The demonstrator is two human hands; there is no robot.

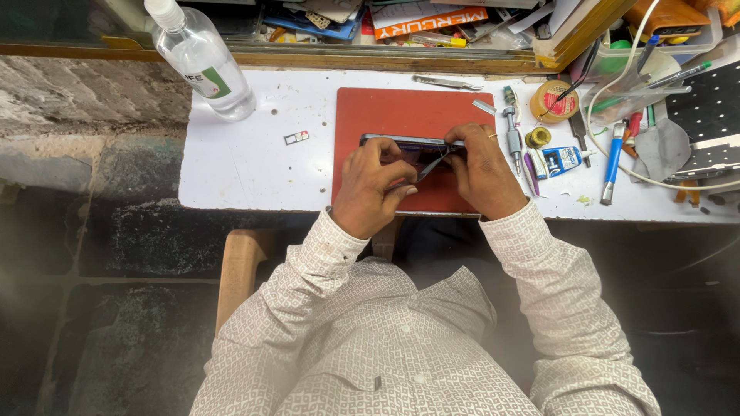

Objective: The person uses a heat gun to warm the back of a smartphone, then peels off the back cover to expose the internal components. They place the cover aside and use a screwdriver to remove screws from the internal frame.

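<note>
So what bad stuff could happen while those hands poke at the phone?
The thin metal tool wedged at the phone might slip and scratch it or nick the left hand. The right hand holds the phone tilted on the red mat, so it could flop over. The tiny card tray lying loose could get brushed off the white table.

Bare white table (247, 166) lies open left of the red mat (401, 112), broken only by a small card tray (296, 137) and a clear bottle (202, 58) far left. To the right, screwdriver (512, 131), glue tube (561, 160), tape roll (552, 100) and blue pen (612, 166) crowd the surface.
</note>
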